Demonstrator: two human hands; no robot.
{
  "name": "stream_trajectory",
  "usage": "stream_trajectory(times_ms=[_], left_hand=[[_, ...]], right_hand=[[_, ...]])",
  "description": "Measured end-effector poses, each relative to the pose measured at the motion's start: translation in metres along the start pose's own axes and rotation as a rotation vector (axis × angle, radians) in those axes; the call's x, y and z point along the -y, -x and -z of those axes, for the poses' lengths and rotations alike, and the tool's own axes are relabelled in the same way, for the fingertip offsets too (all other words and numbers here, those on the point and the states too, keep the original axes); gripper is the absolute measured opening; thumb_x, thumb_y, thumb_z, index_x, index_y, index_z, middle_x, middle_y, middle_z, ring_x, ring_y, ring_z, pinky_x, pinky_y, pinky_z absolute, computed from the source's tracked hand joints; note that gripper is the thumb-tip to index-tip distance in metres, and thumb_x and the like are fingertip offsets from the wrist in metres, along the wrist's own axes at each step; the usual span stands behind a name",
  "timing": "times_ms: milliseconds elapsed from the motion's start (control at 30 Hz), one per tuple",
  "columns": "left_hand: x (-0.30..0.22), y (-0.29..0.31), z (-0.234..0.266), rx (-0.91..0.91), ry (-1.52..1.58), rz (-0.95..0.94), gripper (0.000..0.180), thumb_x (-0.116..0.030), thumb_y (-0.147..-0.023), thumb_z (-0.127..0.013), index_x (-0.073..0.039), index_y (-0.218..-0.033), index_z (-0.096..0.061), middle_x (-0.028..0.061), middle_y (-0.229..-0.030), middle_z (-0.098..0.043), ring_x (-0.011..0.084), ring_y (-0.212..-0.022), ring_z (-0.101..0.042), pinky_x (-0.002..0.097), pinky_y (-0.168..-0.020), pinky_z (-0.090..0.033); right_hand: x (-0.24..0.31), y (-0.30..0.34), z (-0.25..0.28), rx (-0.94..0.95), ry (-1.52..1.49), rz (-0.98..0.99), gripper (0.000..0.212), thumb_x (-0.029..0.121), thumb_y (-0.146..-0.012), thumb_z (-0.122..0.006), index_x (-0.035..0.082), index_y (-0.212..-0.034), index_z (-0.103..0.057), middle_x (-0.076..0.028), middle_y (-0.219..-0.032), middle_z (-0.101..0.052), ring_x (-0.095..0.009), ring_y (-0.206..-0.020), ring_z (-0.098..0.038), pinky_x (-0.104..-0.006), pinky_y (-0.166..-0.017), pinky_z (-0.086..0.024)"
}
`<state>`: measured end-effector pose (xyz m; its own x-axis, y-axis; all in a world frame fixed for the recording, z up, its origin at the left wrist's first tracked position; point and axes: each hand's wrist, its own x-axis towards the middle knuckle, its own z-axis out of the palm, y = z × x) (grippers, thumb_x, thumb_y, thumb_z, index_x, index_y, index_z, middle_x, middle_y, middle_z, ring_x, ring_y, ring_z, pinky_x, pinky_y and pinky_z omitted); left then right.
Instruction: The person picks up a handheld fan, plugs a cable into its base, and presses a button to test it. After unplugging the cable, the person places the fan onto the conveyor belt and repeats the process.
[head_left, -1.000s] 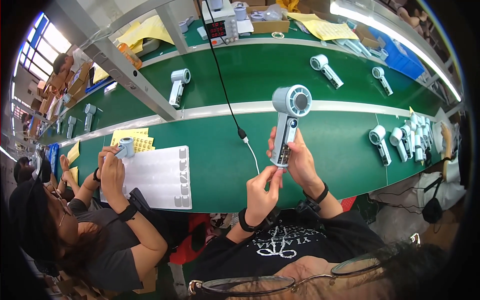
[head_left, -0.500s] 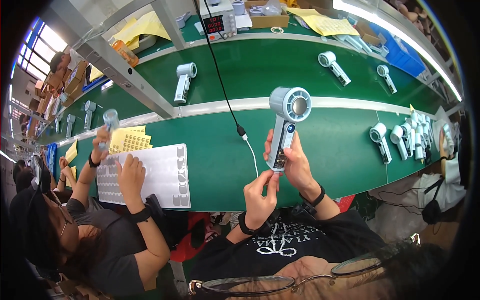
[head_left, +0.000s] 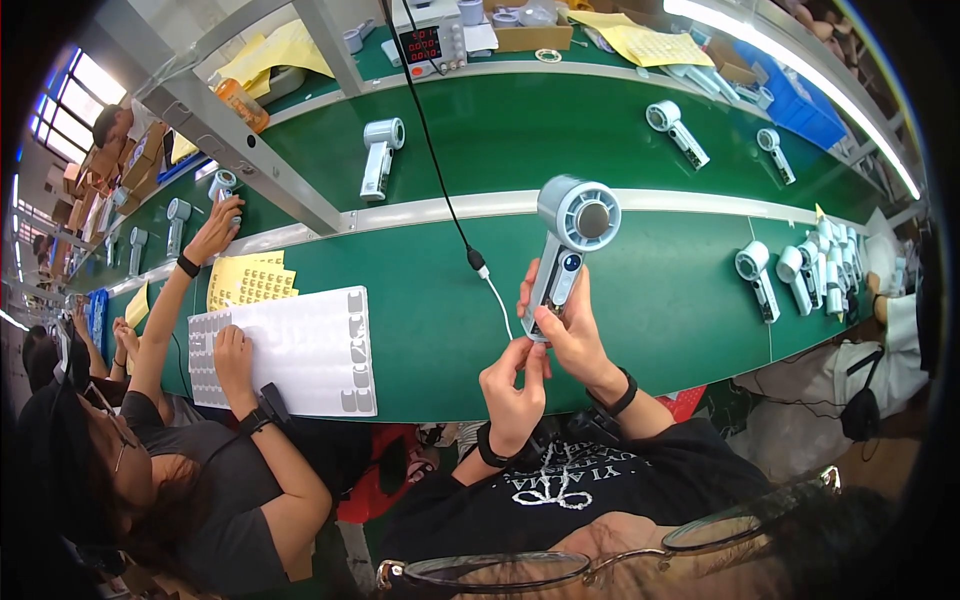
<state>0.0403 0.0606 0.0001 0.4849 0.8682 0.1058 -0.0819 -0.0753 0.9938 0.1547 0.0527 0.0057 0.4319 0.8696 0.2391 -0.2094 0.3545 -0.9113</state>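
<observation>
A pale blue handheld fan point(head_left: 578, 215) stands upright in front of me, its round head at the top and a small lit display on the handle. The fan's handle is wrapped by my right hand point(head_left: 582, 345), the thumb on its lower front where the inside looks exposed. My left hand point(head_left: 511, 397) is closed in a pinch at the foot of the handle, on the end of a white cable point(head_left: 501, 302). The plug itself is hidden by the fingers. That cable joins a black cable point(head_left: 440, 165) hanging from above.
More fans point(head_left: 381, 160) lie on the green belt point(head_left: 520, 130) beyond the metal rail; several others point(head_left: 820, 270) cluster at the table's right. A power supply point(head_left: 425, 42) stands at the back. On the left, a co-worker's hand point(head_left: 218, 228) reaches a fan by the belt, beside a white sticker sheet point(head_left: 300, 350).
The co-worker's arm has stretched forward to the belt with a fan. Fans on the belt have shifted slightly right. My fan's display has changed; my two hands keep their grip.
</observation>
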Motion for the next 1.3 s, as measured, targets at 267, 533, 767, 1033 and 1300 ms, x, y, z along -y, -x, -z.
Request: stream_trajectory(times_ms=[267,533,767,1033,1300], left_hand=[[-0.003,-0.013,0.017,0.208,0.075,0.17,0.013,-0.003,-0.093,-0.056,0.007,-0.098,-0.063,0.006,-0.069,-0.065,0.0103,-0.057,-0.059,0.0242,-0.053,-0.045],[0.0,-0.013,0.016,0.218,0.08,0.134,0.013,-0.003,-0.09,-0.062,0.007,-0.097,-0.065,0.0105,-0.082,-0.072,0.0137,-0.069,-0.068,0.0242,-0.066,-0.05],[-0.004,-0.014,0.018,0.181,-0.043,0.077,0.012,-0.002,-0.085,-0.067,0.006,-0.094,-0.068,0.0115,-0.087,-0.071,0.0159,-0.075,-0.068,0.0253,-0.069,-0.051],[0.0,-0.015,0.017,0.165,-0.031,-0.018,0.015,0.0,-0.081,-0.071,0.004,-0.094,-0.069,0.0123,-0.093,-0.071,0.0165,-0.08,-0.067,0.0268,-0.071,-0.051],[-0.001,-0.012,0.011,0.146,-0.123,-0.052,0.015,0.0,-0.079,-0.071,0.005,-0.093,-0.07,0.0123,-0.092,-0.07,0.017,-0.076,-0.067,0.0268,-0.067,-0.05]], right_hand=[[0.008,-0.003,0.006,0.017,-0.037,-0.052,0.058,-0.005,-0.086,-0.052,0.004,-0.133,-0.018,-0.011,-0.119,-0.041,-0.017,-0.099,-0.051,-0.0321,-0.084,-0.048],[0.012,-0.001,0.009,0.052,-0.008,-0.04,0.061,-0.006,-0.085,-0.052,0.005,-0.134,-0.017,-0.012,-0.119,-0.041,-0.017,-0.099,-0.051,-0.0322,-0.084,-0.048],[0.018,0.001,0.004,0.015,0.021,-0.036,0.06,0.001,-0.085,-0.054,0.004,-0.134,-0.02,-0.012,-0.119,-0.042,-0.018,-0.097,-0.052,-0.0328,-0.083,-0.048],[0.021,0.003,0.005,-0.001,0.118,-0.011,0.059,0.003,-0.085,-0.055,0.003,-0.134,-0.022,-0.014,-0.123,-0.044,-0.019,-0.099,-0.054,-0.0341,-0.085,-0.049],[0.029,-0.001,0.003,-0.057,0.085,-0.093,0.053,0.0,-0.091,-0.052,0.001,-0.136,-0.024,-0.016,-0.129,-0.044,-0.018,-0.101,-0.056,-0.0325,-0.084,-0.052]])
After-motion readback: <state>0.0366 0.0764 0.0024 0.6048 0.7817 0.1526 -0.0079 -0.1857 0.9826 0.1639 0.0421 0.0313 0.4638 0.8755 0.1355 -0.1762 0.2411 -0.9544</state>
